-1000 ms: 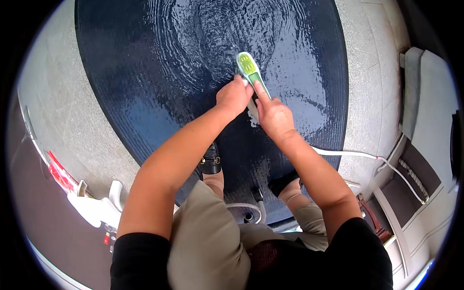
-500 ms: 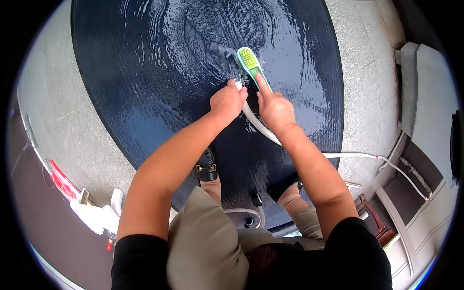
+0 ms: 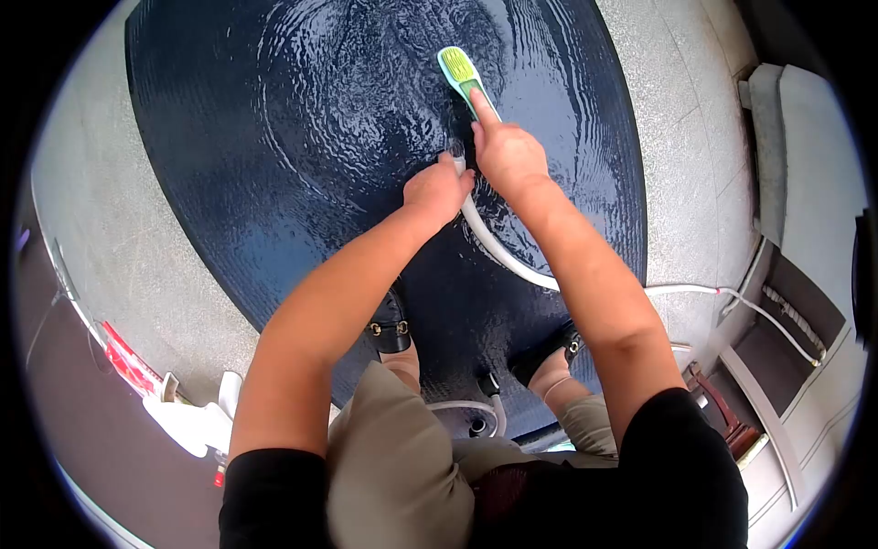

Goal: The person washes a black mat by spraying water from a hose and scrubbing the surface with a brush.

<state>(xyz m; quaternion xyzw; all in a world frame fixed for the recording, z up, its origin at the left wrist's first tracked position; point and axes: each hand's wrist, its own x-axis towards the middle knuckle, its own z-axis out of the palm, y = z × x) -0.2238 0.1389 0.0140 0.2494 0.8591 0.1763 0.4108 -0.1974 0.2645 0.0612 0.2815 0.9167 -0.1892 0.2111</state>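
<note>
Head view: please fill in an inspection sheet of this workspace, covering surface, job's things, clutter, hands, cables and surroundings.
Surface: dark ribbed mat, wet and rippled.
Job's things: light-green long-handled brush with yellow-green bristles facing up; white flexible hose.
Clutter: thin pale curved tube near the feet.
Hands: left hand holds the hose near its end; right hand grips the brush handle.
Cables: none clearly identifiable.
Surroundings: speckled grey floor.
</note>
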